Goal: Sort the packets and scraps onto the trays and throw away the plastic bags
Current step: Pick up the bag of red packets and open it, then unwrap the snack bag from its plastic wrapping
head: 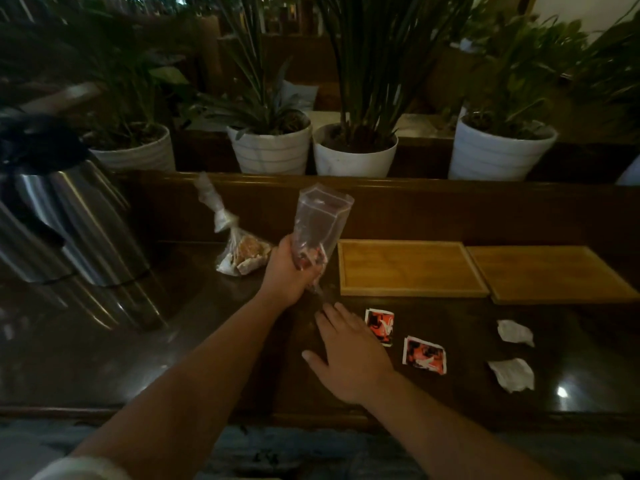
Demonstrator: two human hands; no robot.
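Observation:
My left hand is shut on a clear plastic bag, held upside down above the dark table, with a red packet still inside near my grip. My right hand lies flat and open on the table just below it, fingers spread, touching nothing I can make out. Two red-and-black packets lie to its right. Farther right sit two crumpled white paper scraps. Two wooden trays stand side by side behind them, both bare.
A second knotted plastic bag holding brown-and-white pieces lies left of my left hand. A steel thermos jug stands at the far left. White plant pots line the ledge behind the table's raised back edge.

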